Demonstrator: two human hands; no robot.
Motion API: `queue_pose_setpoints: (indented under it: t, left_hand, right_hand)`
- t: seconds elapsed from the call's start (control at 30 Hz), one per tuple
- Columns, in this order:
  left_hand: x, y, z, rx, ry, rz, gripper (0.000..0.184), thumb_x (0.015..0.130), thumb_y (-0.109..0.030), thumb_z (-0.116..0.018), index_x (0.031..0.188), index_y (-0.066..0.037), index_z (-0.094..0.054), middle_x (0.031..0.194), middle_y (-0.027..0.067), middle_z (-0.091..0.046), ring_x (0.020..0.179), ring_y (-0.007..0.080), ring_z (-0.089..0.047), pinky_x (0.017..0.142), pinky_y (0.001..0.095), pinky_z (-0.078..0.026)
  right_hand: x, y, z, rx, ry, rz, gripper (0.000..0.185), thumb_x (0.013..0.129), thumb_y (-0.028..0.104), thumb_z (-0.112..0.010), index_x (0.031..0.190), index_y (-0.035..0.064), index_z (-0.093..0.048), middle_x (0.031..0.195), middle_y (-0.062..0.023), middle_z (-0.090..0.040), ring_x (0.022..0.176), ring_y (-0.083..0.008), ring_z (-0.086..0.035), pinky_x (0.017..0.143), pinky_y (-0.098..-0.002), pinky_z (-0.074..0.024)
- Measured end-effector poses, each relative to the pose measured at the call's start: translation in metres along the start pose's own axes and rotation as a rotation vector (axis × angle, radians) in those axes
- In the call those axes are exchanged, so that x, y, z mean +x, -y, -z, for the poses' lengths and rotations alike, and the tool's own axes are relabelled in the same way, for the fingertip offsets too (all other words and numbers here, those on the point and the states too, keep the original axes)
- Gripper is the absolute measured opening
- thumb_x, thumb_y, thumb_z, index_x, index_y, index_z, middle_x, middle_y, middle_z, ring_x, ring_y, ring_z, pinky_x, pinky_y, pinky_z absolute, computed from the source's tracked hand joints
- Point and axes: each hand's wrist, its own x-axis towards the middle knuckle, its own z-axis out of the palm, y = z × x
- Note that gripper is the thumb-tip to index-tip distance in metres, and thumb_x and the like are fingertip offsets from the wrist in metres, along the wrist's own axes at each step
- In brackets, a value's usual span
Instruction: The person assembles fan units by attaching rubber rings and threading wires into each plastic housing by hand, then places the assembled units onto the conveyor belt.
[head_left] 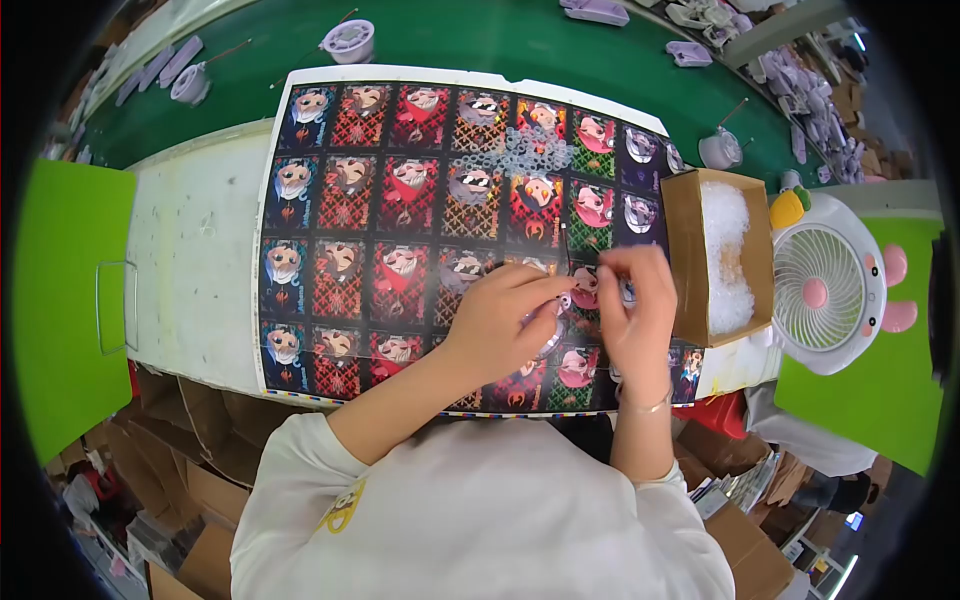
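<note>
My left hand (pixel 508 318) is over the printed sheet, with thumb and fingers pinched on a small pale lilac round part (pixel 553 335) that my fingers mostly hide. A thin dark wire (pixel 566 245) with a light tip stands up from near that part. My right hand (pixel 640 310) is just to the right, its thumb and index finger curled together; whatever lies between them is too small to make out. Beneath both hands lies the sheet (pixel 345 230), covered in rows of cartoon character cards. A loose pile of small clear rings (pixel 530 150) sits on it beyond my hands.
An open cardboard box (pixel 685 255) of clear small pieces stands at right, beside a white fan (pixel 815 290) with pink ears. Behind runs a green conveyor belt (pixel 430 50) carrying lilac round housings (pixel 348 42) with wires. Cartons (pixel 215 420) are below the table at left.
</note>
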Motion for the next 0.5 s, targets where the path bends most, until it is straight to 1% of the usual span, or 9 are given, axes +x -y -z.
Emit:
queue_pose_setpoints:
  t: [0.03, 0.1, 0.2, 0.3, 0.33, 0.43, 0.47, 0.5]
  left_hand:
    - [-0.001, 0.000, 0.000, -0.017, -0.001, 0.008, 0.031, 0.081, 0.001, -0.062, 0.111, -0.002, -0.069, 0.101, 0.0160, -0.069, 0.089, 0.0317, -0.066, 0.077, 0.0388, -0.053]
    - [-0.001, 0.000, 0.001, -0.034, -0.019, 0.014, 0.030, 0.082, 0.002, -0.062, 0.111, -0.002, -0.070, 0.101, 0.0155, -0.070, 0.089, 0.0307, -0.066, 0.077, 0.0381, -0.053]
    - [-0.002, -0.001, 0.001, -0.039, -0.068, 0.026, 0.030, 0.083, 0.002, -0.062, 0.111, -0.002, -0.070, 0.102, 0.0149, -0.070, 0.089, 0.0296, -0.067, 0.077, 0.0374, -0.053]
    - [-0.005, -0.003, 0.002, -0.036, -0.098, 0.055, 0.030, 0.083, 0.001, -0.062, 0.112, -0.002, -0.070, 0.102, 0.0148, -0.071, 0.090, 0.0294, -0.067, 0.078, 0.0371, -0.053]
    - [-0.005, -0.002, 0.002, -0.034, -0.106, 0.062, 0.030, 0.083, 0.001, -0.062, 0.112, -0.003, -0.070, 0.102, 0.0149, -0.071, 0.091, 0.0294, -0.067, 0.079, 0.0372, -0.053]
    - [-0.004, -0.002, 0.001, -0.024, -0.109, 0.071, 0.030, 0.084, 0.000, -0.062, 0.113, -0.003, -0.071, 0.102, 0.0150, -0.071, 0.092, 0.0294, -0.067, 0.080, 0.0373, -0.053]
    - [-0.004, -0.003, 0.000, -0.019, -0.108, 0.074, 0.031, 0.084, 0.000, -0.062, 0.113, -0.003, -0.071, 0.102, 0.0151, -0.071, 0.092, 0.0294, -0.067, 0.080, 0.0373, -0.053]
    - [-0.004, -0.002, -0.001, -0.023, -0.118, 0.062, 0.029, 0.083, -0.001, -0.062, 0.111, -0.002, -0.070, 0.100, 0.0151, -0.070, 0.091, 0.0305, -0.066, 0.079, 0.0386, -0.052]
  right_hand:
    - [0.005, -0.002, 0.002, -0.239, 0.041, -0.037, 0.011, 0.082, 0.000, -0.065, 0.092, 0.0003, -0.061, 0.089, -0.0149, -0.058, 0.084, -0.0338, -0.055, 0.077, -0.0432, -0.0452]
    - [0.002, -0.026, -0.005, -0.469, 0.155, -0.105, 0.010, 0.082, 0.003, -0.066, 0.089, 0.0008, -0.059, 0.092, -0.0159, -0.057, 0.087, -0.0346, -0.053, 0.078, -0.0454, -0.0430]
    - [-0.003, -0.035, -0.007, -0.387, 0.123, 0.042, 0.009, 0.084, 0.003, -0.065, 0.087, 0.0012, -0.056, 0.083, -0.0142, -0.057, 0.078, -0.0290, -0.055, 0.072, -0.0403, -0.0454]
    - [-0.017, 0.004, 0.010, 0.171, 0.260, -0.301, 0.007, 0.086, 0.002, -0.062, 0.086, 0.0014, -0.055, 0.074, -0.0114, -0.057, 0.064, -0.0209, -0.055, 0.060, -0.0334, -0.0452]
    - [-0.025, 0.010, 0.010, 0.183, 0.211, -0.244, 0.006, 0.086, 0.000, -0.060, 0.086, 0.0013, -0.054, 0.065, -0.0088, -0.055, 0.054, -0.0147, -0.051, 0.051, -0.0285, -0.0414]
    - [-0.035, 0.036, 0.011, 0.253, 0.222, -0.304, 0.007, 0.086, -0.001, -0.061, 0.088, 0.0013, -0.055, 0.065, -0.0084, -0.056, 0.054, -0.0136, -0.053, 0.051, -0.0298, -0.0421]
    - [-0.038, 0.039, 0.006, 0.295, 0.177, -0.298, 0.007, 0.088, -0.001, -0.062, 0.090, 0.0018, -0.056, 0.062, -0.0082, -0.056, 0.054, -0.0146, -0.055, 0.051, -0.0308, -0.0431]
    - [-0.040, 0.041, 0.003, 0.287, 0.175, -0.300, 0.007, 0.088, -0.001, -0.062, 0.091, 0.0020, -0.056, 0.063, -0.0090, -0.056, 0.054, -0.0162, -0.056, 0.051, -0.0314, -0.0438]
